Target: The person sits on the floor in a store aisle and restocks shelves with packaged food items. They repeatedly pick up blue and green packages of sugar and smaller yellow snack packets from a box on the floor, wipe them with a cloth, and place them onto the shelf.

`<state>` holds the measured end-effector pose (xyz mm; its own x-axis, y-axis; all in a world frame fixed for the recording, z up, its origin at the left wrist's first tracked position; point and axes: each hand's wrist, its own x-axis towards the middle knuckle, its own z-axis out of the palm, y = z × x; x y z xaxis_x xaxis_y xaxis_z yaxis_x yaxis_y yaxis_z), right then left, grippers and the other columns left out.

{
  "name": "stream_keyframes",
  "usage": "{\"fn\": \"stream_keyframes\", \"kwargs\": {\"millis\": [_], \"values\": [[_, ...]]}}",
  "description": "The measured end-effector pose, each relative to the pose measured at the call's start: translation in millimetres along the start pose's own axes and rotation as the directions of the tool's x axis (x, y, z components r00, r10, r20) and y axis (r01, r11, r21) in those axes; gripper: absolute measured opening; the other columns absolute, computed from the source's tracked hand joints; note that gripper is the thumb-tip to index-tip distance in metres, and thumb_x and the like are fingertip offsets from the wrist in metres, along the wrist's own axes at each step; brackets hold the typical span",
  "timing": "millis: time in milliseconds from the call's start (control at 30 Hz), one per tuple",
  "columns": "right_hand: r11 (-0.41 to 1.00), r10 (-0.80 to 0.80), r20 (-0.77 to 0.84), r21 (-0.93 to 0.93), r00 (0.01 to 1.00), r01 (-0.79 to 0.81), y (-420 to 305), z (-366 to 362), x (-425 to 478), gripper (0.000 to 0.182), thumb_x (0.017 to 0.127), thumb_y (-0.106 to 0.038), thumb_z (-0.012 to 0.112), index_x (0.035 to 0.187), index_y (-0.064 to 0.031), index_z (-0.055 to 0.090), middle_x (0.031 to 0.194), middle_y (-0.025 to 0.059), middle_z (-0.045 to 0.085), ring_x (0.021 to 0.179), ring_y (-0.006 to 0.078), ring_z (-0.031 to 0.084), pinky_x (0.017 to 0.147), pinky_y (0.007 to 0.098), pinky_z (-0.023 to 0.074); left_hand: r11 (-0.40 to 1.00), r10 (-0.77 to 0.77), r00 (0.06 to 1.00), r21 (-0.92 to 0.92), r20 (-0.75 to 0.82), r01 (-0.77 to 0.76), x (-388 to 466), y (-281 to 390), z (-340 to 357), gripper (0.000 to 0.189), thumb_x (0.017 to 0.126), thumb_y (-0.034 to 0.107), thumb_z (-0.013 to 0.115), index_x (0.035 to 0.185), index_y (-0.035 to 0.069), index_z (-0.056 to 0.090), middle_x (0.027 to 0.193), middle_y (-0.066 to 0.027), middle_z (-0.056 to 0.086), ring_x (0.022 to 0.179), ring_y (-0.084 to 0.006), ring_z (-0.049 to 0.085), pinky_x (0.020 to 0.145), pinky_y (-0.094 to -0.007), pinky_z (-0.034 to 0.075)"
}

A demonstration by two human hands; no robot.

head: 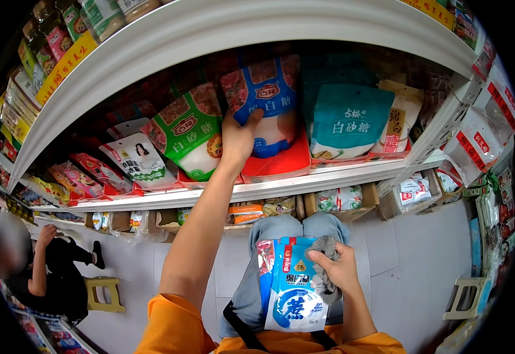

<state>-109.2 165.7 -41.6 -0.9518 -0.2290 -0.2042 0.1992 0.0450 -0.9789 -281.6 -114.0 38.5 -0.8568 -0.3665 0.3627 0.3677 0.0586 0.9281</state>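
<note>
My left hand reaches up onto the shelf and grips the left side of a blue bag of white sugar with a floral top, the thumb across its front. That bag stands tilted in a red display tray. In my lap lie blue-and-white sugar pouches, overlapping, with a floral-topped blue bag partly hidden beneath. A bunched grey cloth is in my right hand, against the upper right of the pouches. A green sugar bag leans just left of my left hand.
A teal sugar pouch stands right of the blue bag. The white shelf board above overhangs my reach. Cardboard boxes of packets line the floor below. A person sits at left near a yellow stool; another stool stands right.
</note>
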Motion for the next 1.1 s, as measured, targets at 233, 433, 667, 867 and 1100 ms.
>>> {"fn": "stream_keyframes", "kwargs": {"millis": [233, 433, 667, 867, 1100], "values": [[0.999, 0.038, -0.008, 0.039, 0.999, -0.038, 5, 0, 6, 0.02, 0.081, -0.012, 0.079, 0.092, 0.0021, 0.072, 0.084, 0.005, 0.072, 0.072, 0.0085, 0.063, 0.065, 0.0251, 0.0522, 0.839, 0.365, 0.925, 0.466, -0.1, -0.281, -41, -12, 0, 0.061, 0.091, 0.004, 0.059, 0.143, -0.007, 0.028, 0.137, -0.0303, 0.046, 0.127, -0.0427, 0.048, 0.107, -0.0419, 0.037], [0.999, 0.011, -0.042, 0.032, 0.999, -0.01, 10, -12, 5, 0.022, 0.081, -0.015, 0.08, 0.092, 0.0022, 0.071, 0.081, 0.004, 0.071, 0.072, 0.009, 0.062, 0.064, 0.0263, 0.0512, 0.505, 0.521, 0.83, 0.714, 0.196, -0.486, -70, 9, 15, 0.081, 0.08, -0.006, 0.066, 0.15, 0.002, 0.025, 0.156, -0.0255, 0.022, 0.145, -0.043, 0.02, 0.117, -0.0518, 0.021], [0.995, 0.072, -0.044, 0.065, 0.996, -0.07, 13, -17, -1, 0.021, 0.083, -0.015, 0.078, 0.09, 0.0026, 0.069, 0.077, 0.0053, 0.068, 0.063, 0.0102, 0.062, 0.057, 0.0248, 0.05, -0.127, 0.377, 0.647, 0.729, 0.662, -0.672, -22, 7, -2, 0.054, 0.083, 0.011, 0.061, 0.136, 0.019, 0.051, 0.152, -0.0115, 0.037, 0.143, -0.0342, 0.03, 0.117, -0.0527, 0.021], [0.995, 0.069, -0.003, 0.068, 0.998, -0.069, 6, -27, -11, 0.019, 0.085, -0.013, 0.076, 0.09, 0.0028, 0.068, 0.075, 0.0069, 0.068, 0.064, 0.0122, 0.064, 0.057, 0.0253, 0.0509, -0.196, 0.288, 0.655, 0.712, 0.699, -0.674, -21, 7, -5, 0.047, 0.069, 0.012, 0.079, 0.111, 0.006, 0.058, 0.157, -0.0112, 0.028, 0.146, -0.0328, 0.022, 0.116, -0.0561, 0.024], [0.975, 0.116, -0.102, -0.176, 0.988, -0.133, 13, -47, -23, 0.025, 0.083, -0.018, 0.079, 0.093, 0.0034, 0.07, 0.079, 0.006, 0.07, 0.071, 0.0094, 0.061, 0.065, 0.0252, 0.0505, 0.398, 0.38, 0.775, 0.667, 0.505, -0.63, -103, 26, -15, 0.043, 0.078, 0.004, 0.073, 0.119, 0.002, 0.058, 0.136, -0.0169, 0.052, 0.124, -0.0346, 0.049, 0.101, -0.0427, 0.041]]}}
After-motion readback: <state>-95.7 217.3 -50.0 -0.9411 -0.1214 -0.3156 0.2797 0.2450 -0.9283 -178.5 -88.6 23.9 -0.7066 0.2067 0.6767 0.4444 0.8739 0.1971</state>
